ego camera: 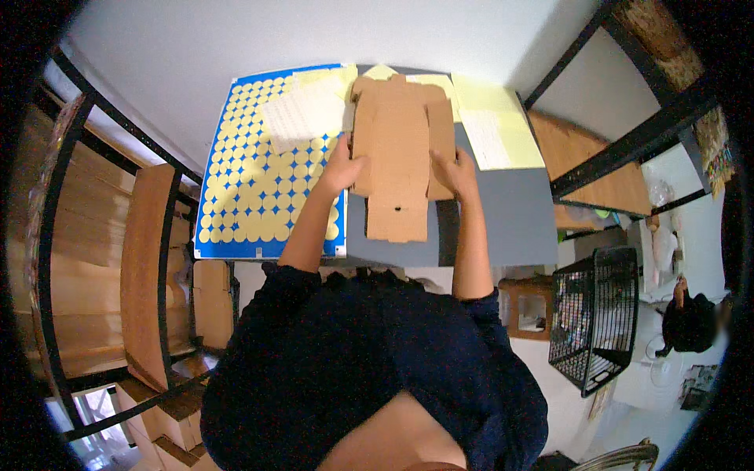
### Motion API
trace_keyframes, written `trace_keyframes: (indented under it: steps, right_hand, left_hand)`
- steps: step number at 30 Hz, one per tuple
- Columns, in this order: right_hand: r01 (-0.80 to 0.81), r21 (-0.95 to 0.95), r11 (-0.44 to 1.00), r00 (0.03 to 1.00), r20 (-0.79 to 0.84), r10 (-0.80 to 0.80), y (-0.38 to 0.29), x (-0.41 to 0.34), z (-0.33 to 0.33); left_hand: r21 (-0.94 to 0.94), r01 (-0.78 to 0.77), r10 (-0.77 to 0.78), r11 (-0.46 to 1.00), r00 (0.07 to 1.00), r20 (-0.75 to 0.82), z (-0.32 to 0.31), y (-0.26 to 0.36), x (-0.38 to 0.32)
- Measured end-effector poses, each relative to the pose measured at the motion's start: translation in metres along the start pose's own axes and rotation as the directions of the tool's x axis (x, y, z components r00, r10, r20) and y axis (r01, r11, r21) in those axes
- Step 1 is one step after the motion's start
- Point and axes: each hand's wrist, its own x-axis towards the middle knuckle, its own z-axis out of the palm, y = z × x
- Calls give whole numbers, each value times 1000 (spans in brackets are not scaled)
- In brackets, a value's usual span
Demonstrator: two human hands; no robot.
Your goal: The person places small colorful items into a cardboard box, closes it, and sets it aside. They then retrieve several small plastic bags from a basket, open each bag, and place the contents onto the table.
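A die-cut cardboard box blank (399, 141) is held over the middle of a grey table (512, 212), its small dark hole near the lower end. My left hand (346, 168) grips the left flap, thumb on top and fingers at the edge. On the right flap, my right hand (455, 171) has the same kind of hold. Left of the blank lies a blue board (268, 250) covered with rows of round pale yellow pieces (253, 188). White printed sheets (303, 115) rest on its upper part.
Yellow and white sheets (500, 129) lie at the table's back right. Black metal shelving (168, 247) with cardboard stands on the left, more framing on the right. A black plastic crate (595, 321) sits at lower right. Farther right is another person (689, 322) in dark clothing.
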Motion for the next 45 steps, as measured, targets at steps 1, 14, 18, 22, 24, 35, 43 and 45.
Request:
trace_keyframes:
  steps: [1, 14, 18, 22, 24, 35, 43, 45]
  right_hand:
    - [34, 20, 999, 998, -48, -33, -3, -1, 1]
    - [-201, 575, 793, 961, 272, 46, -20, -70, -89]
    - [-109, 564, 818, 959, 278, -63, -12, -89, -99]
    - [-118, 561, 819, 932, 347, -104, -10, -112, -104]
    - [-202, 569, 797, 889, 448, -95, -11, -128, -102]
    - [33, 291, 956, 257, 922, -290, -38, -245, 4]
    - [107, -22, 994, -107, 994, 33, -32, -320, 118]
    - [131, -3, 991, -178, 984, 27, -23, -356, 159]
  left_hand:
    - [28, -36, 38, 999, 998, -45, 1, 6, -3]
    - [-487, -109, 187, 867, 976, 114, 11, 91, -91]
    - [-455, -87, 160, 886, 979, 123, 23, 95, -124]
    - [-319, -35, 23, 947, 999, -40, 34, 101, -182]
    - [-277, 82, -126, 957, 982, -144, 35, 103, -217]
    - [-731, 132, -628, 670, 626, -462, 24, 73, -442]
    - [-727, 61, -665, 684, 460, -588, -10, 20, -557]
    - [-761, 96, -738, 642, 349, -578, -26, 1, -593]
